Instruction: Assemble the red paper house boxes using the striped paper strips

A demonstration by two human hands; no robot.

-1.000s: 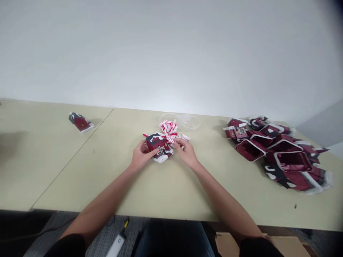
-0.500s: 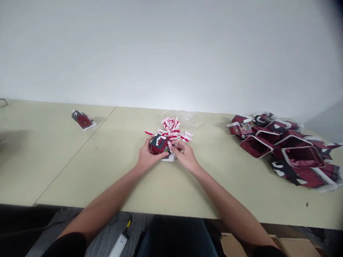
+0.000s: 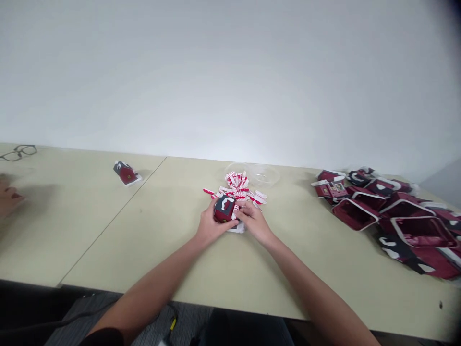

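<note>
The left hand [image 3: 211, 226] and right hand [image 3: 255, 222] both grasp a small dark-red house-shaped paper box [image 3: 225, 209] on the beige desk [image 3: 201, 269]. Just behind the box lies a heap of red-and-white striped paper strips [image 3: 239, 188]; well to the box's right sits a pile of unfolded dark-red boxes [image 3: 392, 216].

Plain office-like workroom

Two pale tables [image 3: 108, 230] are butted against a bare white wall [image 3: 230, 72]; grey carpet [image 3: 144, 322] is seen below, and eyeglasses [image 3: 18, 153] are left lying.
</note>
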